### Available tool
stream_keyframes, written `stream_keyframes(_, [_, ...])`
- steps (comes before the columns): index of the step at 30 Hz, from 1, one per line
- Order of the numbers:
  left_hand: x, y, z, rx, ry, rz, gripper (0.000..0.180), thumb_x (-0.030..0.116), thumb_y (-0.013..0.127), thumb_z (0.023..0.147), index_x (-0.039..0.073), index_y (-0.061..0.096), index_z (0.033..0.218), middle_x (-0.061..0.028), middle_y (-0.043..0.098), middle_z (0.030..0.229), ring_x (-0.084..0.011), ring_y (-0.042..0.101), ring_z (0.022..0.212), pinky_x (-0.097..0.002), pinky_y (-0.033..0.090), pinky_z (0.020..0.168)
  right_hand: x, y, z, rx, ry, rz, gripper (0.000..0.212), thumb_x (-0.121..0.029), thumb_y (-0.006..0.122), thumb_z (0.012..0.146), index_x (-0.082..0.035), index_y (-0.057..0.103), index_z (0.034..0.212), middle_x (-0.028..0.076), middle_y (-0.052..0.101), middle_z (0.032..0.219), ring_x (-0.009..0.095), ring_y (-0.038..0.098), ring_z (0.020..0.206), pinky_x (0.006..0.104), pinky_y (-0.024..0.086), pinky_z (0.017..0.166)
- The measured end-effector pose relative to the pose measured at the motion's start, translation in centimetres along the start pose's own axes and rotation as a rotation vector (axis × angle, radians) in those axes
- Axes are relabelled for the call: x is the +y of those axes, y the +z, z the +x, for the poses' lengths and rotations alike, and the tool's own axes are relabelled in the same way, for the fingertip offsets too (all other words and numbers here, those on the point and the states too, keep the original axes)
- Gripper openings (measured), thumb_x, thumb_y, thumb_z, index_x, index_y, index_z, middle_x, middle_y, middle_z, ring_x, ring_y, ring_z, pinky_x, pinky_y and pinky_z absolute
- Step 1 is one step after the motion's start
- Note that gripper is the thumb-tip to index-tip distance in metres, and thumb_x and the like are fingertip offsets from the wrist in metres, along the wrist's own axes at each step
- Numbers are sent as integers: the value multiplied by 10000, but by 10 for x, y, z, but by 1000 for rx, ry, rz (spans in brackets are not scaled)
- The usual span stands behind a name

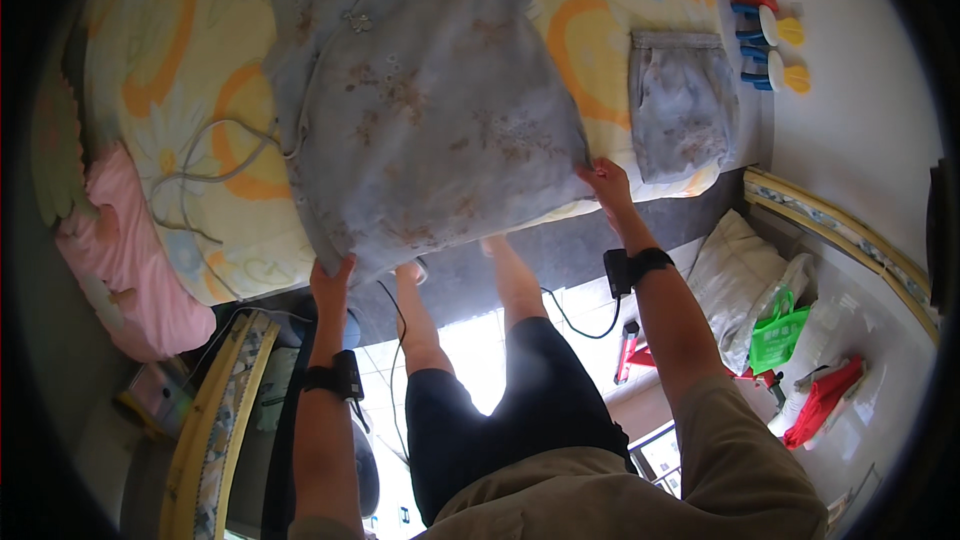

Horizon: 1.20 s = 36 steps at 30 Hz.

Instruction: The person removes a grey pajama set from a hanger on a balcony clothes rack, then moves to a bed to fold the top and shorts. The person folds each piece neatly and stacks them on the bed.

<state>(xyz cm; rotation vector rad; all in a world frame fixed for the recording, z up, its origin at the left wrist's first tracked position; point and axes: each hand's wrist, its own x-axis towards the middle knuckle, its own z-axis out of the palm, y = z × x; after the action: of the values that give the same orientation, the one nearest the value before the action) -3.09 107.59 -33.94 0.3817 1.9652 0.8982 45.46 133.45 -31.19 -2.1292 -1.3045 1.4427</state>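
A grey sleeveless top [420, 130] with a brownish floral print lies spread on the bed, its hem toward me. My left hand [332, 275] pinches the hem's left corner. At the right corner, my right hand [605, 183] grips the same hem between thumb and fingers. Both arms reach forward, and the hem runs fairly straight between the hands. To the right of the top lies a folded grey garment [682, 105] with a gathered waistband and a similar print, apart from my right hand.
A yellow floral sheet [225, 30] covers the bed. A white cord [215, 172] lies left of the top; pink cloth [130, 260] hangs at the left edge. Right of the bed are a pale cushion [735, 260] and a green bag [778, 332]. Wall hooks [765, 70] show upper right.
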Motion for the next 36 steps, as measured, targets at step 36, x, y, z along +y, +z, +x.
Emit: stream_keyframes(36, [5,-25,-119,-330,-419,-261,447,143,794,910,-10,618,1291,-59,688,1143,-165,649,1021,-330,530,916,17,-83,-117,-33,238,246,604,-75,723,935,-129,432,1462,45,700,951,93,608,778,241,483,707])
